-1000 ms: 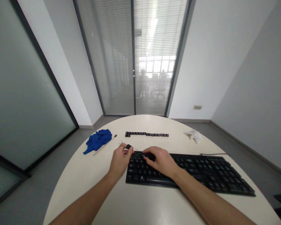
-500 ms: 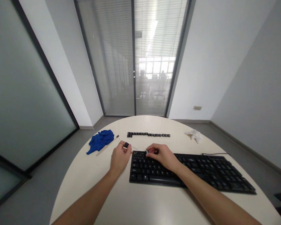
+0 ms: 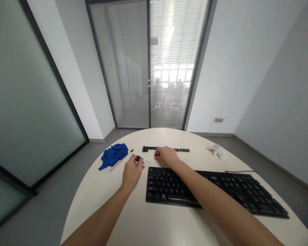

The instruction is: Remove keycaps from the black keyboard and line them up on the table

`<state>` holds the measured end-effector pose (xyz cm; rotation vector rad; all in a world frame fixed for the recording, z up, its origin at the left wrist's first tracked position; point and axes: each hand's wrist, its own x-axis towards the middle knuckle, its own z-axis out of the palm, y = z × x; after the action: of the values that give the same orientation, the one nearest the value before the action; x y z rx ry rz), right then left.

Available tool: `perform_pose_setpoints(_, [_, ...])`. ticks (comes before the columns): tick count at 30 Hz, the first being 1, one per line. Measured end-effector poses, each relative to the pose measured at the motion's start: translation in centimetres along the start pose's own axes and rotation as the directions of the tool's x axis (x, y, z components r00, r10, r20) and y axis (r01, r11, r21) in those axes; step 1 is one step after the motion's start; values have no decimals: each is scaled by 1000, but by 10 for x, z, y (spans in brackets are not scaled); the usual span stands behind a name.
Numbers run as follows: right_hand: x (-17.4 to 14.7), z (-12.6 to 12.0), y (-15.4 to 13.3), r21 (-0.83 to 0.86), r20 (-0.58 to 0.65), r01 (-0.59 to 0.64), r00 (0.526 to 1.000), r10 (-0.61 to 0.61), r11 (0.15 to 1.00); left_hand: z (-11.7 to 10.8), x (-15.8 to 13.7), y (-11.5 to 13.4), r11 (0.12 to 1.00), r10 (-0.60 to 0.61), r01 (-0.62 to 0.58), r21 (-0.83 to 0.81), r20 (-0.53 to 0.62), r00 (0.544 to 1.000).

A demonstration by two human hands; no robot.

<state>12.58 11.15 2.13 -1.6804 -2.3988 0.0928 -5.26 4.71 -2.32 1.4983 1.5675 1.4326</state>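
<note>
My left hand (image 3: 131, 173) is closed around a wire keycap puller (image 3: 138, 158), just off the keyboard's far left corner. Its black grip shows, and thin wire prongs point right. My right hand (image 3: 169, 158) pinches a small dark keycap (image 3: 157, 154) between thumb and fingers, beyond the keyboard and close to the row of loose keycaps (image 3: 182, 150). Part of that row is hidden behind the right hand. The black keyboard (image 3: 181, 198) lies under my right forearm, which covers some of its keys.
On the round white table (image 3: 154, 225), a crumpled blue cloth (image 3: 115, 154) lies at the left, with a thin-handled brush (image 3: 119, 162) beside it. A crumpled white tissue (image 3: 217, 150) is at the far right. The keyboard's cable (image 3: 241, 171) runs along its back edge.
My right hand has moved from the keyboard's top row forward to the keycap row, carrying the keycap. My left hand still holds the puller in about the same place. The view has shifted slightly.
</note>
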Motion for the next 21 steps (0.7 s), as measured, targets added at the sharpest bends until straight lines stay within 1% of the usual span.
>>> perform_pose_setpoints(4, [17,8,-8,-42,7,-22,1000,22,999,0,-1,0,1000,4,-4,-5,3,1000])
perform_pose_setpoints(9, [30,14,-17,-43,-6,-23,1000,22,999,2,-1,0,1000,5,-4,-25,20,1000])
perform_pose_setpoints(13, [34,22,-21,-17,-43,-38,998,37,999,3,1,-3,1000,12,-12,-18,12,1000])
perform_pose_setpoints(21, [32,33,-19,33,-105,-48,993,52,998,4,-1,-3,999,30,-30,-13,4,1000])
